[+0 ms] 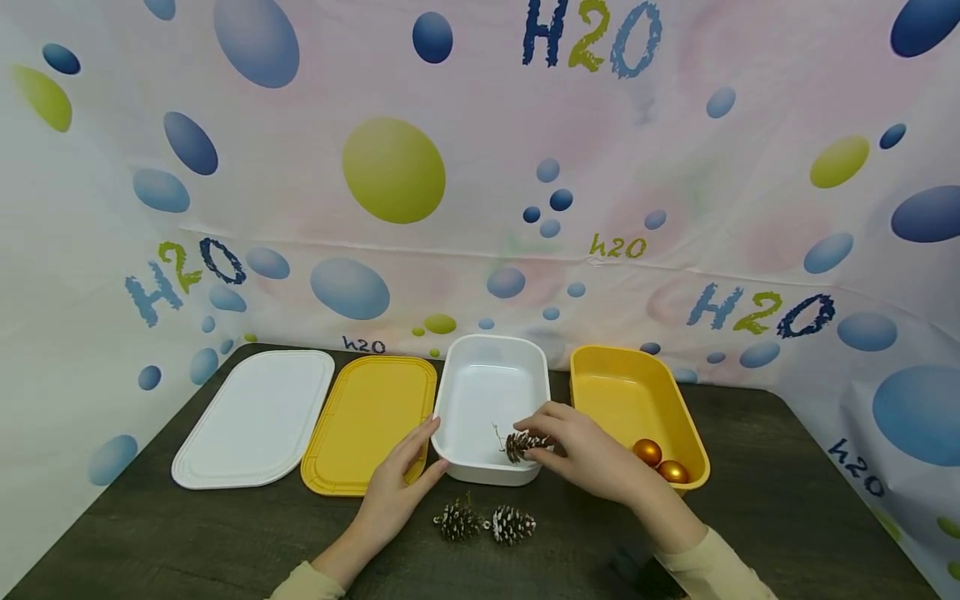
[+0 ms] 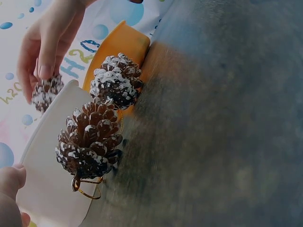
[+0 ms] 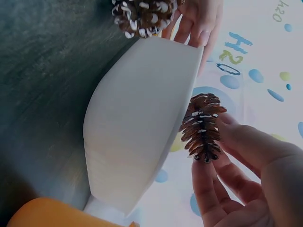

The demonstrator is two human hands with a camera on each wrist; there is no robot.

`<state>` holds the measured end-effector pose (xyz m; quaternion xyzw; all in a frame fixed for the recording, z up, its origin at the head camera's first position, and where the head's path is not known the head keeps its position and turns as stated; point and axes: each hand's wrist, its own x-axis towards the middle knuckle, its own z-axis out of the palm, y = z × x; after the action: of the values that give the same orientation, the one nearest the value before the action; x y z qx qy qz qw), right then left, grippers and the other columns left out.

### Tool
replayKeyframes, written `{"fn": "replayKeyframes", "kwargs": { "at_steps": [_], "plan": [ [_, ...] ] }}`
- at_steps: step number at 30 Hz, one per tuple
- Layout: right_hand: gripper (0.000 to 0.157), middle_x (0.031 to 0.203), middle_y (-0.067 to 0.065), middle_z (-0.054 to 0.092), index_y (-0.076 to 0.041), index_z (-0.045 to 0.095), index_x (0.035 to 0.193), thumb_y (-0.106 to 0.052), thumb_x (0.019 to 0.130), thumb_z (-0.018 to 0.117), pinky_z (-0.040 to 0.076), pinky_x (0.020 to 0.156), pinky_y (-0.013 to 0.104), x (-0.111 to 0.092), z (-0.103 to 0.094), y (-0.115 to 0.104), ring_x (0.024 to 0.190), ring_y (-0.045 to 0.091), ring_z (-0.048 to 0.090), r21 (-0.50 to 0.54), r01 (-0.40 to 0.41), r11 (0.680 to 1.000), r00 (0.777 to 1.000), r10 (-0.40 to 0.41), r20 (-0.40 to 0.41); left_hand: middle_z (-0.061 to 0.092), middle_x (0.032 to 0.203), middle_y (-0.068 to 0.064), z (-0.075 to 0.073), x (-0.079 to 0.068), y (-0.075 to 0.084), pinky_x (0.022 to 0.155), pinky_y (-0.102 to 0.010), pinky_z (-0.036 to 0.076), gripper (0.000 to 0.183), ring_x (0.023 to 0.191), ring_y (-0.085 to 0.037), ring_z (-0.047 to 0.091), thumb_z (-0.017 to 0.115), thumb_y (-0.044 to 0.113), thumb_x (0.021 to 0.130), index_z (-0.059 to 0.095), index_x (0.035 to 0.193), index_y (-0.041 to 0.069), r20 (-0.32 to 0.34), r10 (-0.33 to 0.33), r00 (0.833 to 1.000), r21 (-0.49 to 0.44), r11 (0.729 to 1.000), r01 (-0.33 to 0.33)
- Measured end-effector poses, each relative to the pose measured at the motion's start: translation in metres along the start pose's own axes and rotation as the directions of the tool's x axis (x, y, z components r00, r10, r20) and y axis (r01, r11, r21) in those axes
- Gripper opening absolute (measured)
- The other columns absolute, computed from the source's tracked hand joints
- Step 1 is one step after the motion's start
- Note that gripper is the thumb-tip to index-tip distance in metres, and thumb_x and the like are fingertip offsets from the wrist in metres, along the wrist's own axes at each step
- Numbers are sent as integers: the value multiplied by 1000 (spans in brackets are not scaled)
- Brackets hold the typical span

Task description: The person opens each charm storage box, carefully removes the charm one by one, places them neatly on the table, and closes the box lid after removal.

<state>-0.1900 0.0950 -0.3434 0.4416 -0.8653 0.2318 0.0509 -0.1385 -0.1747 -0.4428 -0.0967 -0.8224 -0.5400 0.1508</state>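
Observation:
Between thumb and fingers, my right hand pinches a white-tipped brown pine cone with a thin gold loop, over the near end of the white tub. In the right wrist view this pine cone shows just past the tub's rim. My left hand touches the tub's near left corner, its fingers fairly straight and thumb at the rim. Two more frosted pine cones lie on the table before the tub, a left one and a right one; both loom large in the left wrist view.
Right of the white tub stands a yellow tub holding two shiny orange-gold balls at its near end. A yellow lid and a white lid lie flat to the left. A printed cloth hangs behind the dark table.

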Motion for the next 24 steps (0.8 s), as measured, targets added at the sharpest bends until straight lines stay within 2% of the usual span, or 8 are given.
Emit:
{"fn": "replayKeyframes", "kwargs": {
  "at_steps": [5, 13, 20, 24],
  "plan": [
    [15, 97, -8, 56, -15, 67, 103, -16, 88, 71, 50, 74, 25, -14, -2, -4, 85, 9, 54, 30, 1, 1000, 1000, 0, -20, 42, 146, 2, -1, 0, 2, 101, -42, 39, 54, 133, -21, 39, 67, 32, 90, 49, 140, 25, 4, -6, 1000, -12, 1000, 7],
    [17, 98, -11, 56, -18, 64, 103, -17, 87, 72, 52, 69, 25, -35, -1, -8, 81, 5, 54, 102, -40, 994, 999, 42, -15, 42, 145, 2, -1, 1, 2, 101, -43, 40, 54, 132, -21, 39, 67, 31, 90, 49, 140, 25, 2, 3, 1000, -13, 1000, -3],
    [13, 94, -13, 56, -20, 64, 99, -28, 90, 68, 52, 69, 25, -51, 0, -6, 80, 2, 53, 148, -102, 984, 994, 94, 63, 42, 146, 2, 0, 1, -1, 100, -41, 40, 55, 132, -21, 40, 67, 32, 90, 49, 141, 25, 0, -2, 1000, -4, 1000, 2],
    [16, 92, -15, 55, -21, 63, 99, -35, 91, 65, 50, 69, 25, -58, 2, -4, 80, 1, 52, 159, -123, 980, 988, 106, 110, 42, 146, 1, -1, 1, -1, 101, -40, 40, 55, 132, -21, 39, 67, 32, 90, 48, 141, 24, 8, -1, 1000, -4, 1000, 1]
  ]
}}
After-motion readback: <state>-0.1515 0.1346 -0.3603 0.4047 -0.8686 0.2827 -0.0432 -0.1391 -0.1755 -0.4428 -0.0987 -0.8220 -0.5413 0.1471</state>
